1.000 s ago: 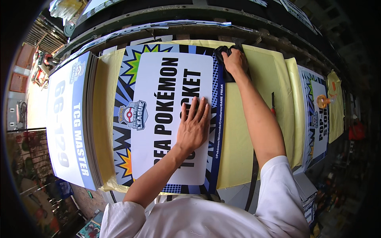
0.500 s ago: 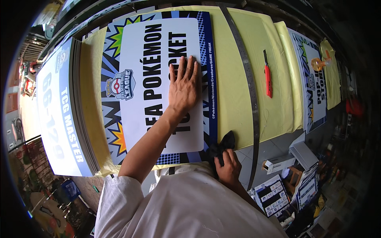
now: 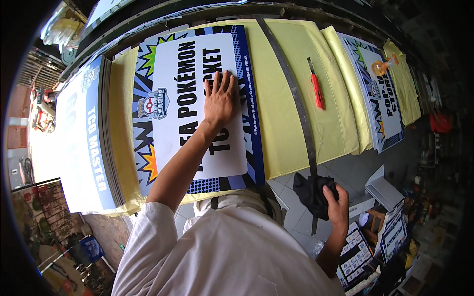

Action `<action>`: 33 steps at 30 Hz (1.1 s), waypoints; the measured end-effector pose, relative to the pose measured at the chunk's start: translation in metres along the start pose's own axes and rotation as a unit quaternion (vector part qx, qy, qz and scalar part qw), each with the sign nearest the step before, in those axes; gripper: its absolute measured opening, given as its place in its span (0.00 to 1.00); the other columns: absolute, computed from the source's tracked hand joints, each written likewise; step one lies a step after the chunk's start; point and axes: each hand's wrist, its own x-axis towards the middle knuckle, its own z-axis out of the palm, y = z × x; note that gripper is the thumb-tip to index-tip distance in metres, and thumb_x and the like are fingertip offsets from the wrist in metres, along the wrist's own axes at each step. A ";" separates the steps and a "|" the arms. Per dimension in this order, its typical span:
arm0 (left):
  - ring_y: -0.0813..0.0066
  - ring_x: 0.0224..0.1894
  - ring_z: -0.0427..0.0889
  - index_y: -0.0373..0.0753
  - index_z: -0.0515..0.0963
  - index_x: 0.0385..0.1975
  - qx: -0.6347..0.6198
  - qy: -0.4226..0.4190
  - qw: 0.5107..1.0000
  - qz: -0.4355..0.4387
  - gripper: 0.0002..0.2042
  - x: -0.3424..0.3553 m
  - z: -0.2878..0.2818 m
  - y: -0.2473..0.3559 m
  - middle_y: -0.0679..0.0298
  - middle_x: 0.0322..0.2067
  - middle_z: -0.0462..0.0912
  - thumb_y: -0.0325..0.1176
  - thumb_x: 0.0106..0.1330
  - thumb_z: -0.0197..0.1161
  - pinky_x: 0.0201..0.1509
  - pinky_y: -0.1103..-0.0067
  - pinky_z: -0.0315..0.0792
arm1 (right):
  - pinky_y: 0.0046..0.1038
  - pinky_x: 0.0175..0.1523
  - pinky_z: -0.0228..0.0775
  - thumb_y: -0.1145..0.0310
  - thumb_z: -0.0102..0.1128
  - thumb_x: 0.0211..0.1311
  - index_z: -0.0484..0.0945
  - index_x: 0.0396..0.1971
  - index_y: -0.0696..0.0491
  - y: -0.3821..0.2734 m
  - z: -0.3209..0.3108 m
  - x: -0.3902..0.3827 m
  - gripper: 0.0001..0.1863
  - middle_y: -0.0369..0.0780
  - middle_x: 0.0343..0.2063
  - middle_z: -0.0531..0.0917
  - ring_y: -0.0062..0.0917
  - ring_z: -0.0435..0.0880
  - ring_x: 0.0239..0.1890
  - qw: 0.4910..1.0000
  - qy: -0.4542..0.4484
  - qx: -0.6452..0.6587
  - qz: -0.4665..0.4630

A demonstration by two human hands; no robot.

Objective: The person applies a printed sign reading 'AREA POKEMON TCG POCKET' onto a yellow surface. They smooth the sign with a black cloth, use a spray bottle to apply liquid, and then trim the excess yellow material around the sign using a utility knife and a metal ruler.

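My left hand (image 3: 219, 102) lies flat on a printed sign board (image 3: 168, 148), its fingers spread over the large black lettering. The board is white in the middle, with a blue patterned border and starburst shapes, and rests on yellow sheeting (image 3: 276, 108). In my right hand (image 3: 337, 203) is a bunched black cloth (image 3: 313, 193), held off the near edge of the yellow surface, beside the lower end of a long metal ruler (image 3: 296, 93). A red utility knife (image 3: 316, 89) with its blade out lies to the right of the ruler.
A thick stack of sign boards (image 3: 94, 148) stands at the left. Over on the right, another board (image 3: 377, 103) carries an orange spray bottle (image 3: 384, 65). Boxes (image 3: 385, 192) and printed panels (image 3: 353, 251) sit on the floor at the lower right.
My right hand has moved right with the black cloth, away from the board's near corner. My left hand stays flat on the board. The whole view has shifted slightly.
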 end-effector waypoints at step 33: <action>0.51 0.71 0.69 0.41 0.80 0.61 -0.176 0.010 0.984 0.007 0.20 -0.105 -0.048 0.122 0.55 0.68 0.75 0.39 0.71 0.64 0.80 0.52 0.55 | 0.47 0.64 0.71 0.46 0.58 0.73 0.66 0.73 0.53 0.005 0.056 0.319 0.37 0.53 0.58 0.76 0.50 0.75 0.62 0.888 0.180 -0.358 -0.226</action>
